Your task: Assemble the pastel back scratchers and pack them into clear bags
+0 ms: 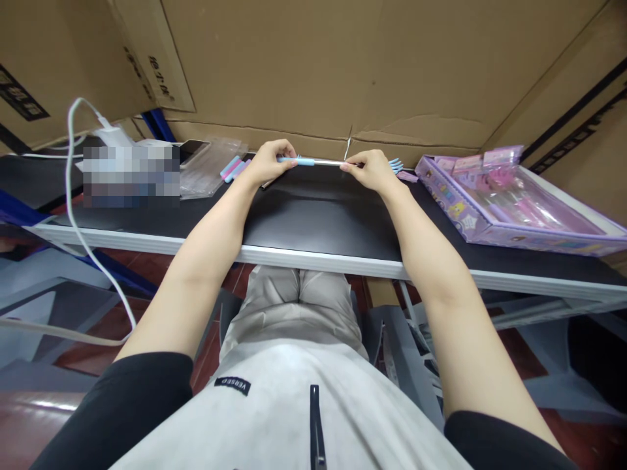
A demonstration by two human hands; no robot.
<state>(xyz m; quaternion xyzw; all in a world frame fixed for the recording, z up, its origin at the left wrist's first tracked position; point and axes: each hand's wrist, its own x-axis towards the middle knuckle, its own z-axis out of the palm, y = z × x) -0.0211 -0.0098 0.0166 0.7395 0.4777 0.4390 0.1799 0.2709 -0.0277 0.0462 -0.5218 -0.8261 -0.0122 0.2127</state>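
Holding a thin silvery metal stick with a light-blue grip (308, 161) level between them, both hands work at the far side of the black table (313, 215). The left hand (268, 164) is closed, its fingers curled over and pinching the blue grip end. The right hand (373, 171) is closed too, thumb and fingertips pinching the bare metal end. The stick spans the gap between the two hands, low over the table top; whether it touches the top I cannot tell.

Just left of the left hand lie a few short pink and blue sticks (233, 168), and beyond those a flat stack of clear plastic bags (208, 171). Further left still sits a white charger (113, 136), whose white cable (73, 196) loops down past the table edge.

Just beyond the right hand, on its right side, light-blue pronged pieces (396, 164) stick out, with a small lilac piece (407, 175) beside them. Well to the right of the right hand rests a purple toy box with a clear window (490, 219), pink things showing inside. Brown cardboard boxes (343, 65) stand as a wall right behind both hands.
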